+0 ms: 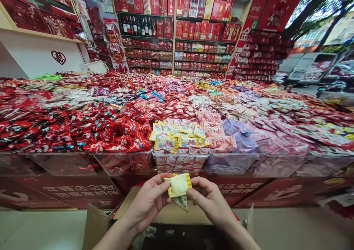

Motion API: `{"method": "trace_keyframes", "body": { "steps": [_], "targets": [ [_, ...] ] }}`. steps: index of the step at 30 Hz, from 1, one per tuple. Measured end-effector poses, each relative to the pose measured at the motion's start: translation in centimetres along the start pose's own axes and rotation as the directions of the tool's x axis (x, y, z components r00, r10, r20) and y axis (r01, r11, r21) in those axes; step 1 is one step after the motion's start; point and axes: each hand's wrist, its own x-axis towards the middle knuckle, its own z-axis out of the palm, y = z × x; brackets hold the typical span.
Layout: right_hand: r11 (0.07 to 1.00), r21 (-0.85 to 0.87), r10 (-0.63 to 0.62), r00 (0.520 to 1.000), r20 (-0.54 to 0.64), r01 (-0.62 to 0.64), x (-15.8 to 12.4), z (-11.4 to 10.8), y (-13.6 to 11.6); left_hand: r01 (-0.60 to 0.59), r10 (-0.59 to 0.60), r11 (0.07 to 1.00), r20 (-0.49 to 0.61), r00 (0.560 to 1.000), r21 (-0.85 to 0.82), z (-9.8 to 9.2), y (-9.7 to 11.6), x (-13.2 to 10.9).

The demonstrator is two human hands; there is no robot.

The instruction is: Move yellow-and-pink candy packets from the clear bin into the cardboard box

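Between my two hands are small yellow-edged candy packets (179,185), one in front with its pale face toward me and part of another below it. My left hand (151,198) pinches the left edge with thumb and forefinger. On the opposite edge, my right hand (210,198) has its thumb and forefinger closed in the same way. Just beyond the hands, a clear plastic bin (181,164) holds stacked packets, with similar yellow-and-white packets (178,135) lying on top. Under my hands stands an open cardboard box (96,226), its dark inside showing a few small packets.
Red candy packets (124,134) fill the bins to the left. Purple packets (240,135) and pink packets (279,135) lie to the right. Shelves (174,32) with boxes and bottles rise behind the display. A vehicle (311,67) stands outside at the right.
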Motion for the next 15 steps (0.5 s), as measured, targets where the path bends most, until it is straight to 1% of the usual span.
{"method": "trace_keyframes", "body": {
  "steps": [3,4,5,8,10,12,13,15],
  "targets": [
    [0.992,0.126,-0.016,0.996,0.084,0.005,0.1,0.1,0.0,0.064,-0.064,0.980,0.007,0.998,-0.187,-0.1,-0.4,0.2],
    [0.988,0.154,-0.015,0.996,0.093,0.001,0.2,0.2,0.2,0.071,-0.071,0.967,0.009,0.997,-0.243,-0.2,-0.4,0.3],
    [0.985,0.173,-0.012,0.997,0.073,0.000,0.3,0.2,0.4,0.073,-0.074,0.955,0.010,0.997,-0.288,-0.3,-0.5,0.4],
    [0.977,0.212,0.009,0.997,-0.075,0.007,0.7,0.2,1.0,0.052,-0.059,0.942,-0.009,0.998,-0.333,-0.7,-0.3,0.7],
    [0.971,0.239,0.026,0.992,-0.120,0.004,1.1,0.1,1.2,0.034,-0.039,0.954,-0.009,0.999,-0.298,-1.2,-0.4,0.8],
    [0.972,0.235,0.039,0.991,-0.126,-0.008,1.3,0.0,1.4,0.022,-0.017,0.979,0.025,1.000,-0.202,-1.7,-0.9,0.9],
    [0.976,0.219,0.043,0.990,-0.135,-0.012,1.3,0.0,1.6,0.006,-0.001,0.993,0.042,0.999,-0.119,-1.9,-1.3,0.9],
    [0.982,0.187,0.047,0.985,-0.166,-0.015,1.3,0.3,2.1,-0.056,0.047,0.990,0.071,0.996,0.133,-2.2,-2.2,1.0]
  ]
}}
